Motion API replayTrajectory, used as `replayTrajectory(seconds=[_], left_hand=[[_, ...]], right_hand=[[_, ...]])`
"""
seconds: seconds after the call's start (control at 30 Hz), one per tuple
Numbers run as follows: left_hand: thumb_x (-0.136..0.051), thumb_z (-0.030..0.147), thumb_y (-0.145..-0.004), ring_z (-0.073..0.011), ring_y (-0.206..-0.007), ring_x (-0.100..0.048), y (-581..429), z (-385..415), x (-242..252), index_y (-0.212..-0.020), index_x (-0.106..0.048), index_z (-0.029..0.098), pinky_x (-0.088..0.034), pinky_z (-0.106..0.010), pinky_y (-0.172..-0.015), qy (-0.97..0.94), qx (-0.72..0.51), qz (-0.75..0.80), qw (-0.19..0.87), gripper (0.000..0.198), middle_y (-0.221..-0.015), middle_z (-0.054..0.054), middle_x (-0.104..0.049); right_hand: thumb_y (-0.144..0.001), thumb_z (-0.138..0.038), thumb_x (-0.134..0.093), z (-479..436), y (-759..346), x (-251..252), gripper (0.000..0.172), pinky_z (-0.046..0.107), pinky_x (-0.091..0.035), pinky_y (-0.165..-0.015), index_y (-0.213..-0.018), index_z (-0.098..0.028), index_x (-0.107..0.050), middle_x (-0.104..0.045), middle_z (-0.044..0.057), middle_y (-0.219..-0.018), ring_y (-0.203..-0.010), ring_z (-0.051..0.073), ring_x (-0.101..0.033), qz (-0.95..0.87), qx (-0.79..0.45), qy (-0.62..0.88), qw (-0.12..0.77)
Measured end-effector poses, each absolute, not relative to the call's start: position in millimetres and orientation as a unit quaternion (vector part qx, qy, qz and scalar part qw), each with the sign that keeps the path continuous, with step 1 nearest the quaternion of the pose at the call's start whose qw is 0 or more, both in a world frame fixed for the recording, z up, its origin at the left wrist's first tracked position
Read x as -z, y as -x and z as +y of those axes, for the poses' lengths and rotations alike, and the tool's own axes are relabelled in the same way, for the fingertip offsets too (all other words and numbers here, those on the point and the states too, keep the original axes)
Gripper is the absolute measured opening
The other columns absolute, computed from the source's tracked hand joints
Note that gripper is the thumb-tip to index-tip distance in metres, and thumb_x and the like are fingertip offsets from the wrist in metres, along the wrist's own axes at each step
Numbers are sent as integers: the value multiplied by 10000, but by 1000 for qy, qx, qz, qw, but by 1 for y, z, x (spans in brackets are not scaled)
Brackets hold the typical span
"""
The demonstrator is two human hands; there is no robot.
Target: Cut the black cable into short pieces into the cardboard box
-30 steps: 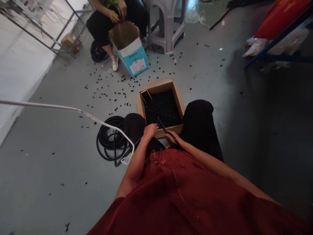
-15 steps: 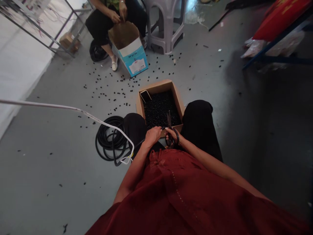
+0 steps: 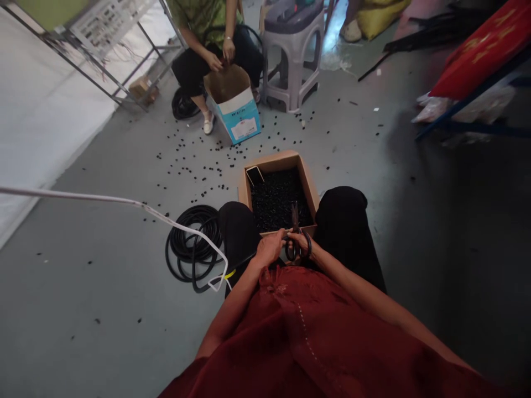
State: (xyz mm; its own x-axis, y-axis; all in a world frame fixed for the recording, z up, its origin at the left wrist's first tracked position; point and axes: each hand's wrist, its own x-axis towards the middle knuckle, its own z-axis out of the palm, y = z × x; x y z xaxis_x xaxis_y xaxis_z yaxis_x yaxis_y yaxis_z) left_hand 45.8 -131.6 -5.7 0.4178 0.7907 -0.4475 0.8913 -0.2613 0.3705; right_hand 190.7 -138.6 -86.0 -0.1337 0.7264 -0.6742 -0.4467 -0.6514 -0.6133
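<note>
My left hand (image 3: 270, 246) is closed around a black rubber hose; its length runs back under my forearm to a loose coil of the same hose (image 3: 194, 237) on the floor at left. Close beside it, my right hand (image 3: 299, 239) grips a pair of scissors (image 3: 295, 218), blades pointing away from me. The two hands almost touch over the near edge of a cardboard box (image 3: 309, 188) between my knees. Small black cut pieces (image 3: 277, 193) fill the bottom of that box, and a dark phone-like rectangle (image 3: 255, 176) leans in its far left corner.
Across from me a seated person (image 3: 213, 58) works with both hands over a blue and white carton (image 3: 243, 119). A grey plastic stool (image 3: 292, 66) stands beside them. Black bits are scattered over the floor. A white cord (image 3: 166, 217) crosses from the left.
My view has tilted up a little, so everything sits lower and slightly to the right. Both hands stay together, still holding the hose and the scissors.
</note>
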Motion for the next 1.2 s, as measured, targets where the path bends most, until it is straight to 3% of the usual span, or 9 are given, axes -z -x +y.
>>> replayTrajectory(seconds=[0.17,0.3,0.37,0.5,0.63,0.73,0.9,1.0,1.2], left_hand=[[-374,268,-944,-187,-996,-627,-33,-121,-7,-1265,-568,189,-457,-271,-841,-746,11,524,412,384,-1148,-91,-668],[-358,360,-935,-99,-571,-552,-12,-115,-17,-1325,-518,154,-446,-228,-581,-609,-12,516,602,469,-823,-36,-654],[-426,474,-889,-74,-483,-479,-4,-115,-20,-1259,-547,112,-400,-209,-504,-548,-34,507,664,532,-720,0,-601],[-499,636,-782,-58,-431,-410,9,-120,-24,-986,-622,77,-307,-202,-444,-507,-69,501,698,607,-609,25,-541],[-448,638,-808,-53,-428,-367,17,-124,-34,-893,-627,91,-265,-211,-458,-513,-86,507,687,582,-585,32,-512],[-413,575,-859,-72,-477,-391,19,-122,-46,-875,-634,122,-284,-217,-492,-573,-90,526,622,504,-609,30,-512],[-390,450,-945,-159,-756,-570,20,-110,-66,-858,-636,164,-368,-250,-662,-757,-63,607,235,388,-812,-46,-640],[-375,437,-960,-188,-828,-590,27,-102,-69,-954,-627,167,-386,-271,-710,-800,-35,594,76,369,-886,-73,-653],[-382,406,-961,-199,-888,-595,35,-97,-43,-993,-614,172,-390,-291,-778,-822,-21,566,69,331,-934,-76,-657]], right_hand=[[-603,-251,-735,-129,-194,71,430,208,-468,-470,-937,-221,-465,-518,-99,-580,-462,74,-511,-154,-737,503,424],[-595,-335,-748,-117,-196,47,483,231,-472,-495,-967,-219,-463,-518,-96,-596,-484,89,-534,-230,-713,502,431],[-615,-358,-725,-111,-197,33,457,243,-470,-502,-962,-217,-463,-528,-89,-621,-488,94,-538,-293,-693,499,429],[-689,-345,-648,-103,-197,3,364,228,-432,-495,-977,-219,-466,-548,-74,-679,-495,88,-527,-438,-634,481,417],[-723,-335,-606,-100,-194,-20,335,221,-421,-489,-1004,-230,-456,-540,-68,-724,-514,87,-524,-494,-602,473,413],[-724,-345,-599,-98,-190,-32,326,230,-434,-500,-990,-233,-448,-530,-64,-744,-527,91,-530,-492,-600,473,417],[-722,-307,-591,-90,-183,-45,330,276,-482,-610,-1010,-229,-448,-550,-37,-806,-589,99,-542,-488,-581,465,457],[-717,-260,-585,-84,-177,-46,362,296,-484,-697,-1052,-234,-452,-581,-8,-876,-721,129,-574,-507,-559,454,474],[-681,-249,-571,-84,-170,-26,377,295,-459,-674,-1043,-225,-470,-588,1,-854,-722,146,-573,-526,-530,487,453]])
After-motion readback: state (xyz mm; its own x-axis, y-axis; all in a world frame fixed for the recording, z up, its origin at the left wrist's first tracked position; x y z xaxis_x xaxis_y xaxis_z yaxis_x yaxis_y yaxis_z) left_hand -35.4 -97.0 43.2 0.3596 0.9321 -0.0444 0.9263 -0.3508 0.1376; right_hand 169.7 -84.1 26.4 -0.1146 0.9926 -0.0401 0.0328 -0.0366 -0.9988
